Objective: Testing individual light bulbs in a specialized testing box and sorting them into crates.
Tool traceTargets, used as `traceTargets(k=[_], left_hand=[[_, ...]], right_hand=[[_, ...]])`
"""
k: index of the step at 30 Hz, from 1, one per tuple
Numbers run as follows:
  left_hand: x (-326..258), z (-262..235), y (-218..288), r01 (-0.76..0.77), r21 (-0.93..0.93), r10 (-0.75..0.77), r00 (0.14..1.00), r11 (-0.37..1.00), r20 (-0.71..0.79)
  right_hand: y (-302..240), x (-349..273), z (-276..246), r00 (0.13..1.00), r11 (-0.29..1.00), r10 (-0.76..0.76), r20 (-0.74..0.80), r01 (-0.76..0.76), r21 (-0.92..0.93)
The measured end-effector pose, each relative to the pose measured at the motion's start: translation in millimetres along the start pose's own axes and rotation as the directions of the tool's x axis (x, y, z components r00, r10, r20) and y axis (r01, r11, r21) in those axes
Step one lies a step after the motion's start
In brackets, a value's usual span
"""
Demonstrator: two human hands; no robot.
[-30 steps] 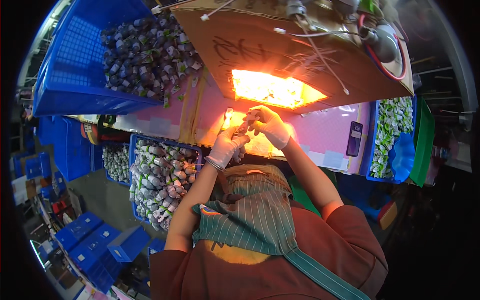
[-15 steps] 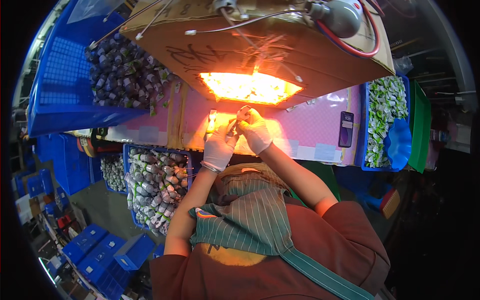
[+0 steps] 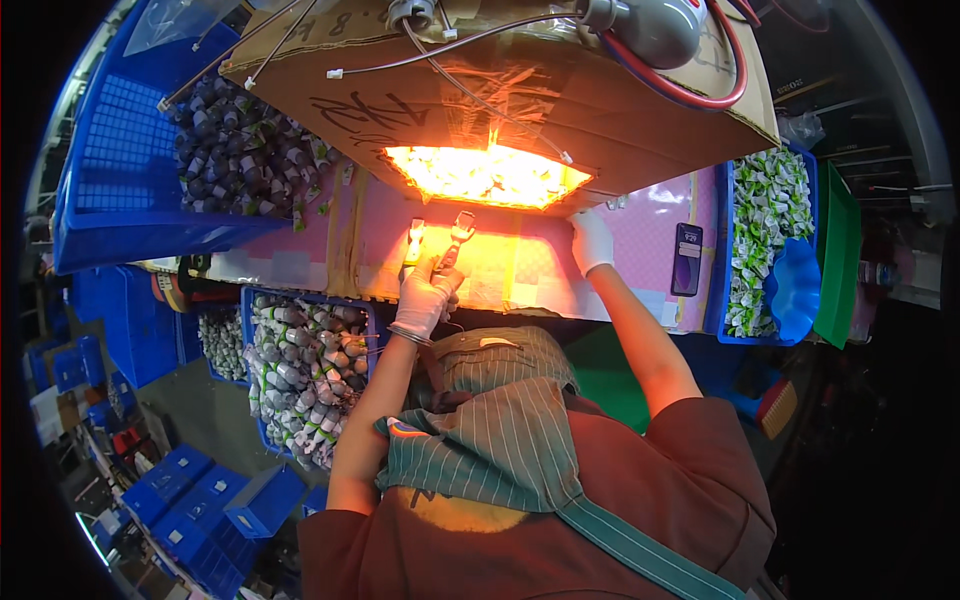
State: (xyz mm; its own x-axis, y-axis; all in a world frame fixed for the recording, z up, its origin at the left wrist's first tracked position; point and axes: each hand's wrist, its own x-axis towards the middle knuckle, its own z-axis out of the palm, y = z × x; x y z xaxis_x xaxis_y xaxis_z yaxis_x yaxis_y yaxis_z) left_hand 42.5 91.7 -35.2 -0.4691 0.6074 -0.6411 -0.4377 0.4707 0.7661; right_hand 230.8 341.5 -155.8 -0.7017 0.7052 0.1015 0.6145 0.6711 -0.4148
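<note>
My left hand, in a whitish glove, is closed round a slim piece with a squarish pale end that points up toward the glow. Beside it, a narrow bright-lit piece stands out against the pink work surface; whether my hand touches it I cannot tell. Off to the right, my gloved right hand reaches to the lower edge of the cardboard box. Its fingertips are near small white bits, and whether they hold anything is unclear. An orange-white glow fills the box's opening.
A phone lies at right, before a blue crate of small white-and-green pieces and a blue scalloped dish. Blue crates with dark rounded pieces stand at left and below. Thin cables hang over the box.
My hands were together below the glow and have parted. The right went right to the box's lower edge; the left drew slightly down and left, holding the slim piece.
</note>
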Motion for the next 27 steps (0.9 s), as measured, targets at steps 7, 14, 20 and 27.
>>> traceTargets(k=[7,14,20,27], left_hand=[[-4,-1,-3,-0.001,0.022,0.001,1.000,1.000,-0.010],[6,5,-18,-0.091,-0.068,0.091,0.996,0.993,0.001],[1,8,-5,-0.241,-0.015,0.238,0.964,0.970,-0.115],[-8,-17,-3,-0.296,-0.105,0.285,0.953,0.950,-0.108]], right_hand=[[6,2,-8,0.997,0.973,0.076,0.019,-0.078,0.216],[-90,-31,-25,0.857,0.445,0.021,0.515,-0.469,0.762],[-179,-18,-40,0.822,0.300,-0.020,0.570,-0.539,0.787],[-211,-28,-23,0.942,0.694,-0.037,0.332,-0.215,0.687]])
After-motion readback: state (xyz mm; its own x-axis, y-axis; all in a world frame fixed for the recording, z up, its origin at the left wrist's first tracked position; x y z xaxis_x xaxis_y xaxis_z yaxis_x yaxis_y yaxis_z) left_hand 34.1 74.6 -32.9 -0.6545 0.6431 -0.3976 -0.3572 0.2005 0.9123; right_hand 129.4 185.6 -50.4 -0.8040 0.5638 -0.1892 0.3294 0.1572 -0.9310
